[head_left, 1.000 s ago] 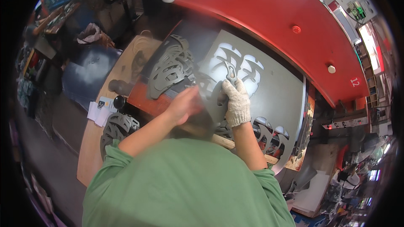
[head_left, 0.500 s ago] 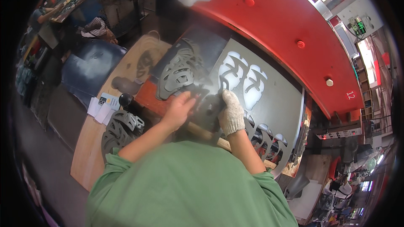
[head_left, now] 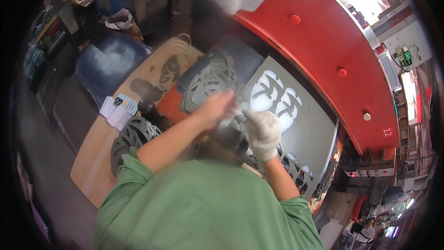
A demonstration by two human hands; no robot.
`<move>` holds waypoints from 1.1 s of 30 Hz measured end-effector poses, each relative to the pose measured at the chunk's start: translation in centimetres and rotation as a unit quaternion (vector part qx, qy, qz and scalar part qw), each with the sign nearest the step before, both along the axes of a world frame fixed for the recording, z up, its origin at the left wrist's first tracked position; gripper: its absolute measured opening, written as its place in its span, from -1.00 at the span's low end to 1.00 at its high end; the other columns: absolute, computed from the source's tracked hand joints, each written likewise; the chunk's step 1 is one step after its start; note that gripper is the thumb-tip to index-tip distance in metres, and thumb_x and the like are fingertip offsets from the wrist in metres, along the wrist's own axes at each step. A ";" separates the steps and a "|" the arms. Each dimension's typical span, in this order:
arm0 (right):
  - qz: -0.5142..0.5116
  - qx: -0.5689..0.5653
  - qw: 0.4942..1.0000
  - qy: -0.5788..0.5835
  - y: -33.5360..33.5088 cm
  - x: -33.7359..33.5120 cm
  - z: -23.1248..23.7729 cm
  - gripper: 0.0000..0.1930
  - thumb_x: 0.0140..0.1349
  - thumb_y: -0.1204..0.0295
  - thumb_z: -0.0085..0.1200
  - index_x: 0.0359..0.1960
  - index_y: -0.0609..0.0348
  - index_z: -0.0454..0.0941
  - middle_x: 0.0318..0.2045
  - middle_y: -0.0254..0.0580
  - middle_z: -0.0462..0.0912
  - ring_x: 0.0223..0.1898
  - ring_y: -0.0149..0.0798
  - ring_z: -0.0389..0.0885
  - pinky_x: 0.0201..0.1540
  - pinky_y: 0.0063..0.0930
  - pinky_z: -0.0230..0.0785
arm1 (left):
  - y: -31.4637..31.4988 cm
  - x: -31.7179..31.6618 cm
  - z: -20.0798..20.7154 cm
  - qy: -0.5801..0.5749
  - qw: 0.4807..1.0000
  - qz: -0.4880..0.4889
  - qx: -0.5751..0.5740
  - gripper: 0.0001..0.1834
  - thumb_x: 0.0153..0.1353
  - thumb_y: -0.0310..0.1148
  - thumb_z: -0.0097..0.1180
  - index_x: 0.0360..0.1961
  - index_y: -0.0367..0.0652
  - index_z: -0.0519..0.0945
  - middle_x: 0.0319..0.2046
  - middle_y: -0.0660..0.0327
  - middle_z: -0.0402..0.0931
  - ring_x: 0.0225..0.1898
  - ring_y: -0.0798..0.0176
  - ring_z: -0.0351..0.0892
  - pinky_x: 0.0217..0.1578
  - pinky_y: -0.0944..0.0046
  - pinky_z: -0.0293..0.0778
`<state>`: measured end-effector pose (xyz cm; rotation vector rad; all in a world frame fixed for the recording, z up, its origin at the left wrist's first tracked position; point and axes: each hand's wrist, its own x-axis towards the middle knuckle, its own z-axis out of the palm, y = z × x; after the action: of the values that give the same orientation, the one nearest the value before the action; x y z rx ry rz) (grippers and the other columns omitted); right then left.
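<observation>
My bare left hand [head_left: 216,107] is smeared by motion, close to the stack of grey cut-out pieces [head_left: 208,83] on the dark board. What its fingers do cannot be made out. My right hand [head_left: 264,135], in a white knitted glove, has its fingers closed near the edge of the grey plate [head_left: 310,134]. A blurred dark grey piece [head_left: 232,135] shows between the hands; whether the glove grips it is unclear. On the plate lie two white-looking cut-out shapes [head_left: 264,93] with slotted openings. More grey cut-outs [head_left: 296,169] sit beyond my right wrist.
A red machine body [head_left: 319,46] with round buttons rises behind the plate. At left, a wooden board [head_left: 97,157] carries a phone [head_left: 127,105], papers, a black knob [head_left: 145,105] and grey cut-outs [head_left: 129,141]. A blue padded seat [head_left: 111,60] stands beyond. Another person works at far left.
My left hand has moved right and slightly up, nearer the gloved hand. The gloved hand has shifted right and turned. The whole view has swung a little.
</observation>
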<state>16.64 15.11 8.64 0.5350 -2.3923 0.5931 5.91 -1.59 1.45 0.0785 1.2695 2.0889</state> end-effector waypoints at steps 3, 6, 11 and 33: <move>-0.129 -0.434 0.880 -0.147 1.9 -2.1 -0.7 -0.72 0.44 0.42 0.11 0.13 0.19 0.60 -0.34 -0.29 0.73 -0.30 -0.39 0.66 -0.11 -0.43 0.50 | -0.4 -5.9 -1.7 0.361 0.869 0.118 -0.317 -0.66 0.39 -0.12 0.18 -0.04 -0.17 0.64 -0.18 0.06 0.63 -0.24 0.14 0.65 -0.19 0.20 0.57; -0.161 -0.470 0.865 -0.076 4.8 -3.4 -0.2 -0.64 0.51 0.35 -0.01 0.26 0.19 0.50 -0.33 -0.30 0.70 -0.25 -0.47 0.62 -0.02 -0.48 0.47 | -0.6 -9.4 -4.2 0.479 0.684 0.130 -0.535 -0.61 0.19 -0.21 0.35 -0.01 -0.14 0.64 -0.11 0.03 0.63 -0.04 -0.10 0.62 -0.03 0.03 0.52; -0.164 -0.497 0.850 -0.065 6.8 -4.5 0.3 -0.60 0.51 0.37 -0.03 0.30 0.28 0.45 -0.29 -0.24 0.74 -0.21 -0.43 0.63 0.05 -0.43 0.47 | -1.1 -10.6 -6.0 0.454 0.646 0.073 -0.609 -0.54 0.03 -0.28 0.47 -0.02 -0.13 0.64 -0.08 0.06 0.62 0.07 -0.14 0.55 0.08 -0.03 0.47; -0.131 -0.449 0.884 -0.011 3.9 -11.2 0.1 -0.72 0.41 0.40 0.19 0.09 0.22 0.59 -0.15 -0.23 0.71 -0.17 -0.36 0.66 -0.03 -0.43 0.53 | 4.7 -11.2 3.7 0.013 0.999 0.038 0.032 -0.78 0.42 -0.33 0.20 -0.03 -0.20 0.55 -0.14 0.19 0.60 -0.13 0.26 0.64 -0.07 0.27 0.59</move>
<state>5.40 19.04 8.75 -0.2027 -1.8580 1.4457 -5.30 3.13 5.12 0.0873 1.2394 2.1990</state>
